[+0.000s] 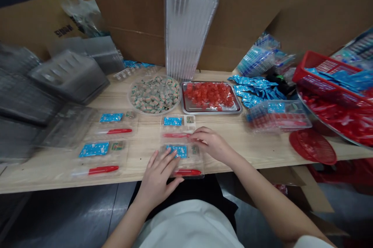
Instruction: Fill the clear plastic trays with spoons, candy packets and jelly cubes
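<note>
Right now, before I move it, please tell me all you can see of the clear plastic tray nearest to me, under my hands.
This clear moulded plastic tray lies flat on the pale wood table, near its front edge. Inside it are a blue printed packet, a small square item and a slim red stick. The left hand rests its fingers on the packet; the right hand is beside it, fingertips near the tray's far edge.

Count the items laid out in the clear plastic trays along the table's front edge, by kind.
Red pen-shaped items: 4
Blue packets: 4
Small square packets: 4
Total: 12
</note>
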Demonstrator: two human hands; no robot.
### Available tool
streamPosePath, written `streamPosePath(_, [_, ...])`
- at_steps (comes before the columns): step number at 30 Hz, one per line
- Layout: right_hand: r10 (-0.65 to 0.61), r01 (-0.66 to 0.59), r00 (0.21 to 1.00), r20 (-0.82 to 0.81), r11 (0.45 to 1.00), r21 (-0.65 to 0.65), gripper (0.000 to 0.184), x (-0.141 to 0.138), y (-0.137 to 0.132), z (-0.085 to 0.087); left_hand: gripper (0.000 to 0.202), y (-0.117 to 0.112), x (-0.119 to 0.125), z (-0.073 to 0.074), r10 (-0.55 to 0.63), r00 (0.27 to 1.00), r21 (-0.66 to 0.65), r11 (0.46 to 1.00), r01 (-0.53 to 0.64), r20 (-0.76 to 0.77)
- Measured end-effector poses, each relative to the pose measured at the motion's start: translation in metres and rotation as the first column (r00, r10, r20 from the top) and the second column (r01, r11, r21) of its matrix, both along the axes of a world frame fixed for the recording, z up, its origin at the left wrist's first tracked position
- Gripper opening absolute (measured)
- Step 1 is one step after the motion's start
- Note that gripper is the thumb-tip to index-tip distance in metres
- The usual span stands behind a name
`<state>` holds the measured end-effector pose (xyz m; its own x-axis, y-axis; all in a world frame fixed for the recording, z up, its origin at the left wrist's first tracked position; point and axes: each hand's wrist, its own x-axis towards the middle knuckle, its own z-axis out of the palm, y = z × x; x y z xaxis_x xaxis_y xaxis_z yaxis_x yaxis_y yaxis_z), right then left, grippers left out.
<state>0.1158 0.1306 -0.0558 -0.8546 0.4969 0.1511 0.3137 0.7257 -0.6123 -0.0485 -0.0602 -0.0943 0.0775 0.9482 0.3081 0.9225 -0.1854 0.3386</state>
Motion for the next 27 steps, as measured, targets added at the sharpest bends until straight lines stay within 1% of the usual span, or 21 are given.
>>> streamPosePath(2, [0.038, -0.039, 0.999, 0.035, 0.999, 0.013, 0.015, -0.001, 0.002, 0.002, 0.047, 0.001, 0.0, -0.001, -0.004, 1.0, 0.016, 1.0, 0.004, 0.004])
streamPosePath(4, [0.045, -0.05, 0.997, 0.062, 0.996, 0.078, 0.014, -0.002, 0.0, 0.003, 0.046, 0.002, 0.001, -0.001, 0.008, 1.0, 0.033, 0.999, -0.009, 0.025])
streamPosePath(7, [0.02, -0.041, 0.995, 0.099, 0.974, 0.221, 0.021, -0.006, -0.01, 0.001, 0.044, 0.002, 0.002, 0.0, 0.032, 0.998, 0.045, 0.998, -0.035, 0.06])
streamPosePath(9, [-0.011, -0.03, 0.992, 0.126, 0.949, 0.315, 0.021, -0.007, -0.017, -0.001, 0.044, 0.002, 0.001, 0.0, 0.024, 0.999, 0.051, 0.998, -0.027, 0.045])
streamPosePath(11, [-0.023, -0.02, 0.992, 0.12, 0.939, 0.343, 0.022, -0.004, -0.015, -0.002, 0.046, 0.002, -0.001, -0.002, 0.001, 1.0, 0.057, 0.998, -0.001, -0.006])
streamPosePath(12, [-0.037, 0.004, 0.995, 0.093, 0.945, 0.326, 0.023, -0.001, -0.009, -0.002, 0.047, 0.002, -0.002, -0.002, -0.011, 0.999, 0.06, 0.998, 0.013, -0.035])
streamPosePath(13, [-0.083, 0.062, 0.995, 0.058, 0.955, 0.291, 0.023, 0.003, 0.002, -0.002, 0.047, 0.002, -0.003, -0.003, -0.024, 0.998, 0.059, 0.998, 0.028, -0.062])
streamPosePath(14, [-0.175, 0.161, 0.984, 0.034, 0.956, 0.246, 0.022, 0.008, 0.018, -0.002, 0.048, 0.002, -0.005, -0.004, -0.039, 0.996, 0.058, 0.997, 0.044, -0.086])
streamPosePath(15, [-0.298, 0.287, 0.954, 0.023, 0.937, 0.201, 0.018, 0.014, 0.036, -0.001, 0.049, 0.002, -0.006, -0.004, -0.053, 0.993, 0.059, 0.996, 0.06, -0.106])
streamPosePath(16, [-0.448, 0.437, 0.893, 0.036, 0.883, 0.17, 0.013, 0.019, 0.057, -0.001, 0.049, 0.002, -0.007, -0.005, -0.068, 0.99, 0.064, 0.995, 0.076, -0.124])
streamPosePath(17, [-0.565, 0.55, 0.822, 0.068, 0.82, 0.162, 0.011, 0.024, 0.078, -0.001, 0.05, 0.002, -0.008, -0.005, -0.08, 0.987, 0.071, 0.993, 0.09, -0.14])
streamPosePath(18, [-0.625, 0.609, 0.777, 0.081, 0.777, 0.158, 0.008, 0.027, 0.098, -0.001, 0.051, 0.002, -0.009, -0.005, -0.089, 0.984, 0.079, 0.992, 0.102, -0.154])
streamPosePath(19, [-0.657, 0.642, 0.748, 0.095, 0.752, 0.149, 0.007, 0.029, 0.115, -0.002, 0.052, 0.001, -0.01, -0.005, -0.096, 0.981, 0.086, 0.99, 0.111, -0.166])
streamPosePath(20, [-0.664, 0.651, 0.741, 0.101, 0.747, 0.133, 0.008, 0.03, 0.129, -0.003, 0.052, 0.0, -0.01, -0.005, -0.101, 0.98, 0.09, 0.989, 0.118, -0.174])
streamPosePath(22, [-0.654, 0.649, 0.75, 0.103, 0.757, 0.075, 0.01, 0.03, 0.144, -0.005, 0.05, -0.003, -0.011, -0.005, -0.1, 0.98, 0.099, 0.988, 0.118, -0.169])
streamPosePath(23, [-0.648, 0.648, 0.755, 0.103, 0.761, 0.037, 0.009, 0.03, 0.145, -0.004, 0.049, -0.004, -0.011, -0.004, -0.094, 0.984, 0.106, 0.988, 0.111, -0.153])
streamPosePath(25, [-0.637, 0.642, 0.765, 0.099, 0.766, -0.031, 0.008, 0.031, 0.135, 0.0, 0.043, -0.004, -0.008, 0.002, -0.049, 0.997, 0.134, 0.989, 0.056, -0.055])
streamPosePath(26, [-0.616, 0.622, 0.782, 0.09, 0.778, -0.086, 0.009, 0.031, 0.124, 0.004, 0.039, -0.001, -0.005, 0.008, -0.011, 0.999, 0.146, 0.989, 0.005, 0.044])
streamPosePath(27, [-0.577, 0.578, 0.814, 0.064, 0.796, -0.181, 0.012, 0.031, 0.109, 0.009, 0.034, 0.004, -0.001, 0.016, 0.036, 0.983, 0.142, 0.988, -0.062, 0.181])
